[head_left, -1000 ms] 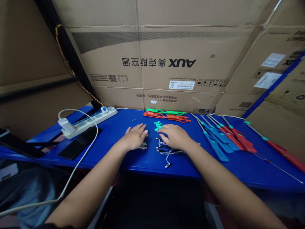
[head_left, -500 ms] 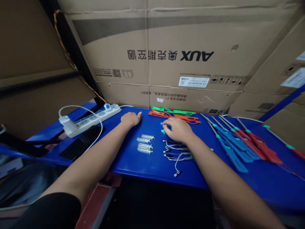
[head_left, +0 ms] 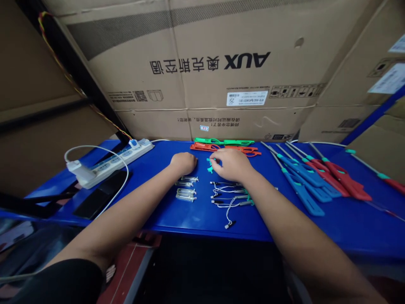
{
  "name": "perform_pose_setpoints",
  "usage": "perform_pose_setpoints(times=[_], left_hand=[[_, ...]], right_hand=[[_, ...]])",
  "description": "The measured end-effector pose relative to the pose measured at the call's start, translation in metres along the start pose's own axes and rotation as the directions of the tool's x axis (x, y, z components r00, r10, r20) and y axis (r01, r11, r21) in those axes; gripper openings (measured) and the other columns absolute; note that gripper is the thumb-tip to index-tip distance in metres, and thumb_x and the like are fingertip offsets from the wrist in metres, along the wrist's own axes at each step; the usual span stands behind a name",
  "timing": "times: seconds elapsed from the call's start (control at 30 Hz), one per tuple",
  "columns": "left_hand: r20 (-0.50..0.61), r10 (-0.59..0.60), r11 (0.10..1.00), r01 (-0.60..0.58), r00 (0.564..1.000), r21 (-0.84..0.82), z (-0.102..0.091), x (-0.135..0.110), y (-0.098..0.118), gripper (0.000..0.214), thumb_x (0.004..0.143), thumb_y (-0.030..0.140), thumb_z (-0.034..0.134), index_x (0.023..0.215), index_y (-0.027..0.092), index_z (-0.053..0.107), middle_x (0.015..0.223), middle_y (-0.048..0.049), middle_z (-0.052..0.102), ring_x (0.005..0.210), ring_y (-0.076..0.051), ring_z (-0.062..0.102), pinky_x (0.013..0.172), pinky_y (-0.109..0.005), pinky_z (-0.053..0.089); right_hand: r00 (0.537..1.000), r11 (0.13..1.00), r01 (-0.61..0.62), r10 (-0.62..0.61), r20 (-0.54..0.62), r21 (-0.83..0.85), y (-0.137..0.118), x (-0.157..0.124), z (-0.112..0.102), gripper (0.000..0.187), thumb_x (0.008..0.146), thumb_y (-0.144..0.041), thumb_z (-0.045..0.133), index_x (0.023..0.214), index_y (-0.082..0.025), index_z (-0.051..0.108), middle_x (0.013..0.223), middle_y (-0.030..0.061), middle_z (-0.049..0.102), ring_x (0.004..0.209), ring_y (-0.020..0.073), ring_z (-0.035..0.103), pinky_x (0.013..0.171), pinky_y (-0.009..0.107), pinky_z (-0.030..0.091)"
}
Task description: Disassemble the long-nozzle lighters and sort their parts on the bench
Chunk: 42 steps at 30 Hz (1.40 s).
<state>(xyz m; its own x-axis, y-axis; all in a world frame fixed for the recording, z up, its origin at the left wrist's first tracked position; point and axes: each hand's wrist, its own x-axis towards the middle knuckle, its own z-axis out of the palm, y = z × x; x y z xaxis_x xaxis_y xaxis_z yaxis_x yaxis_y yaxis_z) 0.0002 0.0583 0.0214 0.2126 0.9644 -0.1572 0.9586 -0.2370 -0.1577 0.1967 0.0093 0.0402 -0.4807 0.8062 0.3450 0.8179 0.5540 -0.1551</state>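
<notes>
Blue-topped workbench (head_left: 190, 226), backed by flattened cardboard cartons (head_left: 202, 63). Teal plastic clip (head_left: 209, 166): small, partly under the right hand (head_left: 230, 164), whose fingers curve down narrowly around it; whether it is gripped cannot be told. Judged light and stiff, easily nudged aside, best pinched by its edges. Left hand (head_left: 183, 164): just left of the clip, fingers curled loosely, any contents unseen. Clear plastic cases (head_left: 186, 193): below and left of the clip; judged slippery, brittle. Thin white-wired leads (head_left: 228, 198): directly below the clip.
</notes>
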Motion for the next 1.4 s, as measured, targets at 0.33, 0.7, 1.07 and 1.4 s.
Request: perform_pose_setpoints(times=[0.33, 0.7, 1.07, 1.4], left_hand=[[-0.020, 0.148, 0.985, -0.149, 0.989, -0.085, 0.006, -0.009, 0.003, 0.058, 0.100, 0.048, 0.026, 0.103, 0.015, 0.073, 0.105, -0.0186, 0.073, 0.101, -0.031, 0.068, 0.080, -0.035, 0.049], [-0.067, 0.360, 0.839, -0.355, 0.930, -0.412, -0.002, -0.007, -0.046, 0.054, 0.101, 0.048, 0.027, 0.087, 0.016, 0.068, 0.087, -0.0051, 0.073, 0.076, -0.015, 0.063, 0.071, -0.024, 0.044], [-0.105, 0.628, 0.657, -0.598, 0.771, -0.459, -0.013, -0.023, -0.049, 0.026, 0.089, 0.039, 0.059, 0.085, 0.018, 0.074, 0.071, -0.0006, 0.069, 0.064, -0.013, 0.055, 0.063, -0.024, 0.035], [-0.030, 0.676, 0.559, -0.540, 0.736, -0.629, -0.023, -0.037, -0.054, 0.021, 0.088, 0.038, 0.061, 0.095, 0.018, 0.059, 0.074, 0.0026, 0.062, 0.066, -0.012, 0.054, 0.061, -0.021, 0.039]], right_hand=[[0.958, 0.983, 0.182, -0.184, 0.219, 0.027, -0.012, 0.001, 0.018, 0.024, 0.091, -0.030, 0.055, 0.099, -0.023, 0.076, 0.099, 0.0057, 0.073, 0.087, 0.0202, 0.064, 0.068, 0.031, 0.040], [0.926, 0.973, 0.223, -0.231, 0.299, 0.062, -0.034, 0.007, 0.035, 0.022, 0.093, -0.027, 0.055, 0.093, -0.018, 0.075, 0.095, 0.0090, 0.070, 0.086, 0.0218, 0.063, 0.067, 0.031, 0.039], [0.994, 0.938, 0.048, -0.078, 0.076, 0.342, -0.028, 0.004, 0.027, 0.025, 0.096, -0.028, 0.052, 0.098, -0.018, 0.074, 0.093, 0.0055, 0.073, 0.083, 0.0162, 0.063, 0.073, 0.028, 0.044], [0.936, 0.946, 0.322, -0.315, 0.156, -0.025, -0.029, -0.002, 0.010, 0.037, 0.102, -0.030, 0.036, 0.096, -0.016, 0.070, 0.089, 0.0074, 0.066, 0.078, 0.0184, 0.055, 0.069, 0.032, 0.035]])
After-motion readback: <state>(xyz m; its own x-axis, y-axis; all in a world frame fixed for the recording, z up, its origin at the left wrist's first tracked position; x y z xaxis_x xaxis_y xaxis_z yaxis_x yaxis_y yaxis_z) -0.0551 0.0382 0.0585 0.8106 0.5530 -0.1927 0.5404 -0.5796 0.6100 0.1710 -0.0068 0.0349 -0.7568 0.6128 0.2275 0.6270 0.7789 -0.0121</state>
